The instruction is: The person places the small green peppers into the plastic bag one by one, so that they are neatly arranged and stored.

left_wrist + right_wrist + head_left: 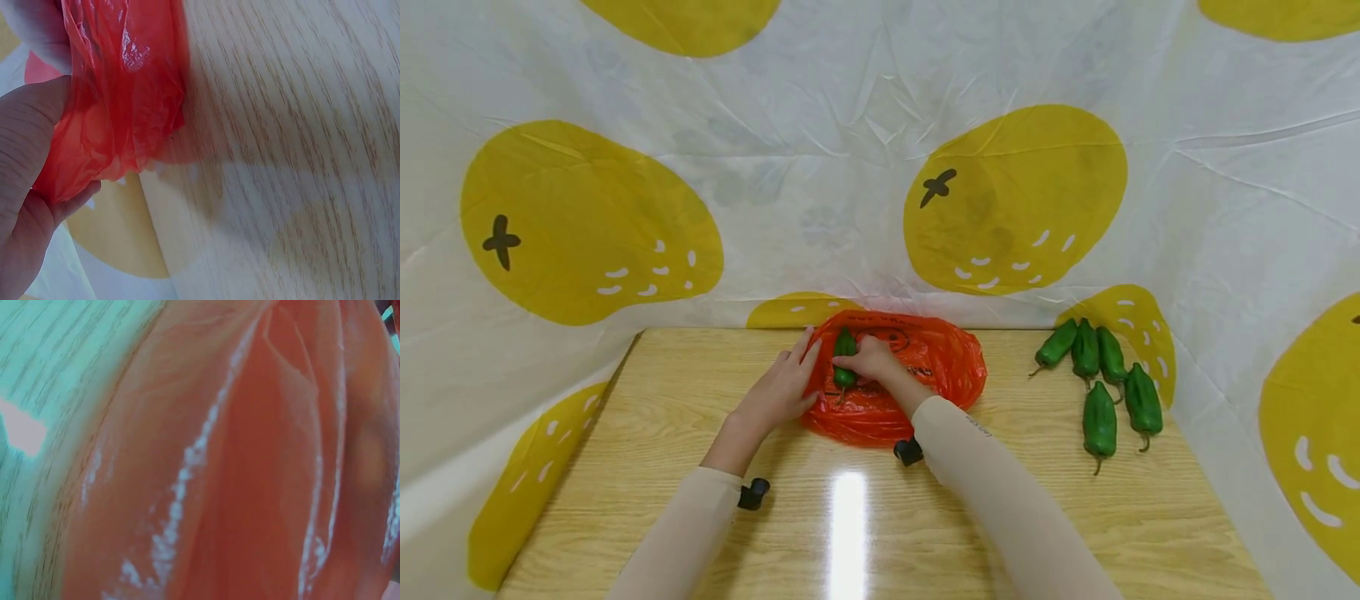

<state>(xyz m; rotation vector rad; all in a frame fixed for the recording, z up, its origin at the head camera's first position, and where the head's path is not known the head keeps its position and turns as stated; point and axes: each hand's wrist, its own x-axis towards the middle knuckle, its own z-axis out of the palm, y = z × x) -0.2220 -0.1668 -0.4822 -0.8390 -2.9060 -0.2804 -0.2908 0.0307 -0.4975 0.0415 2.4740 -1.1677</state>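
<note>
A red plastic bag (951,362) with dark print lies on the table, its mouth spread toward me. My left hand (782,385) holds its left side; in the left wrist view, red film (125,106) runs between the thumb (31,125) and a finger (78,201) below. Over the bag's mouth, my right hand (874,360) grips a green pepper (845,377), thumb across its side and stem toward me. The right hand's other fingertips are hidden. Red film (250,462) fills most of the right wrist view.
Several more green peppers (1100,421) lie at the table's right side, grouped near the back. A white sheet (820,208) printed with yellow fruit hangs behind and beside the wooden table (692,375). Light glares off the tabletop in front of the bag.
</note>
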